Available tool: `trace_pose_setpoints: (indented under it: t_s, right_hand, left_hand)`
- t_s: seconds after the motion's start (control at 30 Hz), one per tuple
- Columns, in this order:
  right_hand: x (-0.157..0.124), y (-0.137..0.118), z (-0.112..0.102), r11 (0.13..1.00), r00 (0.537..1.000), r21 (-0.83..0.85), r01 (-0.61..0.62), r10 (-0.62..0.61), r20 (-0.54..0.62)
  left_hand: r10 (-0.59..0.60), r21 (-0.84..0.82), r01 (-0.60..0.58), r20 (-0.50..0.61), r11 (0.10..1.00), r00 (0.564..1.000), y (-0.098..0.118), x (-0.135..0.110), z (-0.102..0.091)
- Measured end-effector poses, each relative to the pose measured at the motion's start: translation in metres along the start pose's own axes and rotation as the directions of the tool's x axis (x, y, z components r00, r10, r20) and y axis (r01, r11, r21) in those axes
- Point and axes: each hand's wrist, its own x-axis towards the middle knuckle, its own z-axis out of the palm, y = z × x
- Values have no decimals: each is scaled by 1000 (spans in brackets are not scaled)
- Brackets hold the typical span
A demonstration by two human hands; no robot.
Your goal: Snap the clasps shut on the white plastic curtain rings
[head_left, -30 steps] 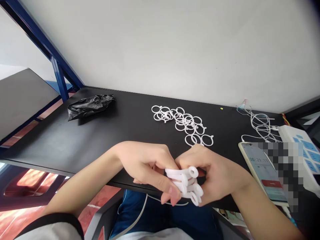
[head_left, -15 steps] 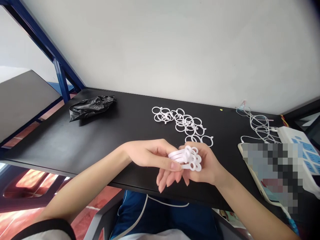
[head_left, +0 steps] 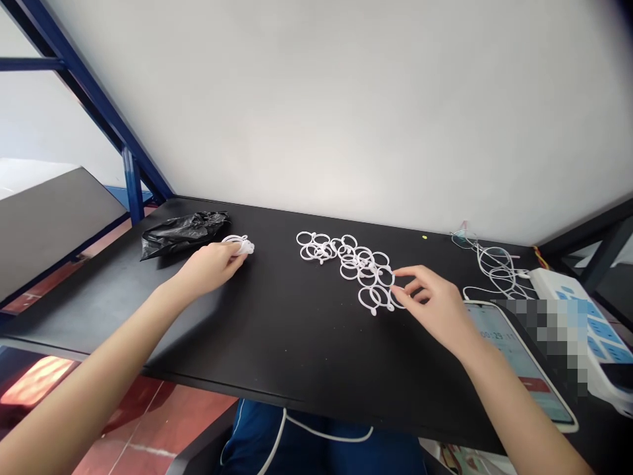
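My left hand point(head_left: 213, 267) is closed on a stacked bundle of white plastic curtain rings point(head_left: 244, 246), at the table's back left beside the crumpled black plastic bag point(head_left: 182, 232). Part of the bundle is hidden behind my fingers. Loose white curtain rings point(head_left: 363, 277), each with a small eyelet, lie overlapping in a spread across the middle of the black table. My right hand point(head_left: 435, 303) is at the right end of that spread, thumb and forefinger apart around the edge of the nearest rings. Nothing shows lifted in it.
A phone point(head_left: 524, 359) with a lit, partly blurred screen lies at the right of the black table point(head_left: 277, 356). Beside it are a white power strip point(head_left: 568, 297), a tangle of white cable point(head_left: 494, 264) and glasses. A wall point(head_left: 346, 119) rises behind the table.
My hands were together at the front, holding the bundle of curtain rings. The left has carried it to the back left near the bag; the right has moved to the loose rings.
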Motion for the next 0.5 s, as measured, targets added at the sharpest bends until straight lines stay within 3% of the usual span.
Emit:
trace_pose_setpoints:
  t_s: [0.1, 0.2, 0.33, 0.37, 0.43, 0.5]
  right_hand:
    - [-1, 2, 0, 997, 992, -77, 29, -19, 125]
    - [-4, 4, -2, 994, 986, -109, 3, 16, 167]
    - [-5, 3, 2, 989, 966, -142, 42, -4, 258]
    - [-4, 2, 4, 989, 961, -130, 65, -28, 274]
    - [-3, 2, 9, 990, 953, -90, 107, -77, 293]
    - [-2, 3, 9, 990, 948, -58, 126, -104, 300]
  left_hand:
    - [-14, 0, 14, 2, 1000, 1000, -4, -3, 1]
    - [-91, 53, 91, 5, 994, 996, 1, -6, -12]
    - [-113, 89, 126, -145, 988, 983, 39, -6, -31]
    - [-58, 51, 68, -179, 996, 982, 55, -6, -32]
    - [189, -21, -194, -146, 981, 971, 94, -3, -26]
    - [462, -40, -465, -67, 884, 884, 133, -1, -13]
